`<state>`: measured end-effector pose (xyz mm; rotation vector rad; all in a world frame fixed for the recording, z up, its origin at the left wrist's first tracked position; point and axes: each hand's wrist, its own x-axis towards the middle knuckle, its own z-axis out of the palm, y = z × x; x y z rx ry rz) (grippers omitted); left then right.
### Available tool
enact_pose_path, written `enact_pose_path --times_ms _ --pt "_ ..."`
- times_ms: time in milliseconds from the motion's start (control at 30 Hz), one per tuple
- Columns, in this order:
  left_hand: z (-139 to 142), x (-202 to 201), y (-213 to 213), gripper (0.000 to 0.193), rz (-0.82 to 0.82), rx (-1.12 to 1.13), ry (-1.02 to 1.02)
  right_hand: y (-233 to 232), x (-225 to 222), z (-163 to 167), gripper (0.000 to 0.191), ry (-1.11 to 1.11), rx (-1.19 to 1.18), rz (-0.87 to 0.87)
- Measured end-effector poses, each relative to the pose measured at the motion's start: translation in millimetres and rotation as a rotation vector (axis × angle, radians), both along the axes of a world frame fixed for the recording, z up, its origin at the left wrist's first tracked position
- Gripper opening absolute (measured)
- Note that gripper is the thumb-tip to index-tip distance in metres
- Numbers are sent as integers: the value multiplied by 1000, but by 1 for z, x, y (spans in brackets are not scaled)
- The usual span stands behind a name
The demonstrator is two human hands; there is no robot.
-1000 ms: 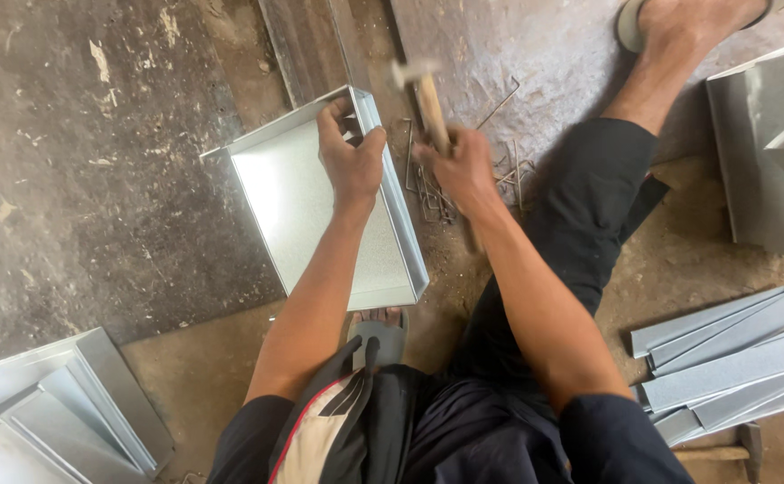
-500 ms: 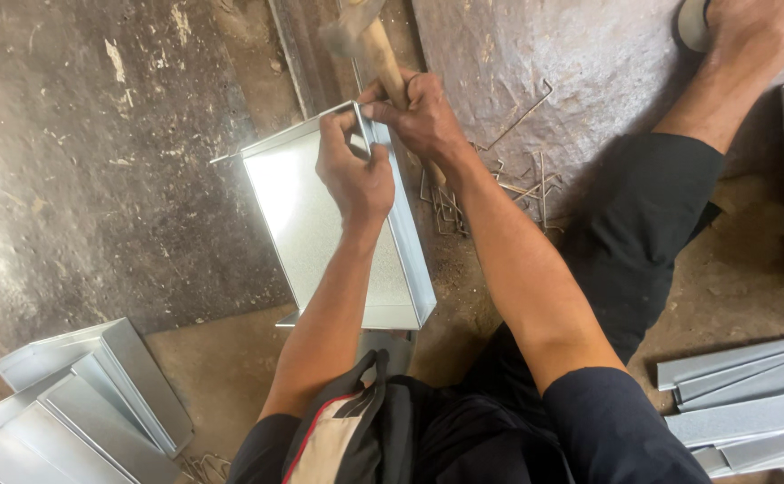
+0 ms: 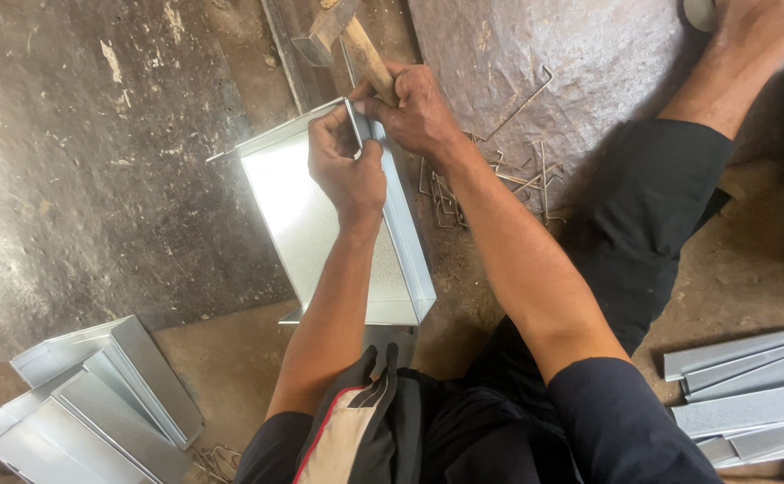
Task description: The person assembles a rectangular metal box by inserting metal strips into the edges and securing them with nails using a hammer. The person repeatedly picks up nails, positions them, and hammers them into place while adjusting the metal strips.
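A shiny sheet-metal tray [image 3: 298,215] with folded-up edges lies on the dark floor in front of me. My left hand [image 3: 345,166] grips its far right corner, fingers curled over the rim. My right hand [image 3: 417,112] is closed around the wooden handle of a hammer [image 3: 347,40], right beside that corner. The hammer's metal head points up and away, above the tray's far edge.
Several bent wire pieces [image 3: 490,175] lie on a dark metal plate [image 3: 544,54] right of the tray. Folded metal trays are stacked at lower left [image 3: 96,399], flat metal strips at lower right [image 3: 750,390]. My leg in dark trousers [image 3: 652,206] stretches to the upper right.
The view has closed in on the tray. My right hand has drawn the hammer down and in toward the tray corner. My left hand has kept its grip on the corner.
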<state>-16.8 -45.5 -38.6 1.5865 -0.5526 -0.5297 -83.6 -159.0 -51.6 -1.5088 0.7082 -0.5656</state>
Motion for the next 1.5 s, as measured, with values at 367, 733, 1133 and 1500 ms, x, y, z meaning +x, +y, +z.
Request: enact_pose_path --times_ms 367,733,1133,1500 --pt "8 17 4 29 -193 496 -95 75 -105 6 23 388 -1 -324" --pt "-25 37 0 28 -323 137 65 148 -181 9 35 451 465 59" --pt "33 -22 105 93 -783 464 189 189 -208 38 46 421 495 -262" --pt "-11 -24 130 81 -851 266 344 208 -217 44 54 467 635 -32"
